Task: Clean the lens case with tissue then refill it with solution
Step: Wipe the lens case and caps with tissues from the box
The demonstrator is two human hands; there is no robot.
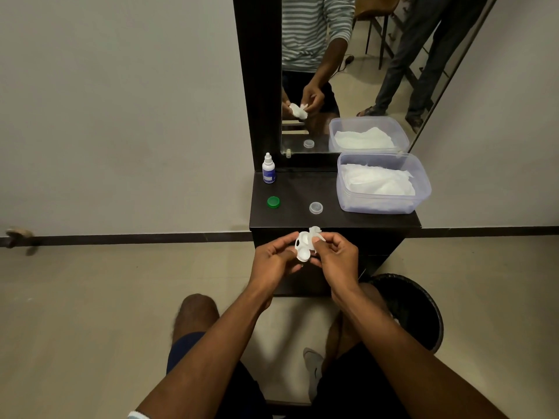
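The fingers of the left hand (pixel 273 258) pinched the white plastic double-well lens case (pixel 303 248) upright, while the right hand (pixel 334 257) fingers pinched a crumpled white tissue (pixel 316 232) against its upper well.

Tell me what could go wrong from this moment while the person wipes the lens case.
1. Both hands, left and right, hold the lens case and tissue past the cabinet's front edge; a slip would probably drop the case on the floor.
2. The green cap and clear cap lie loose on the cabinet; a reach for the solution bottle might knock them off.
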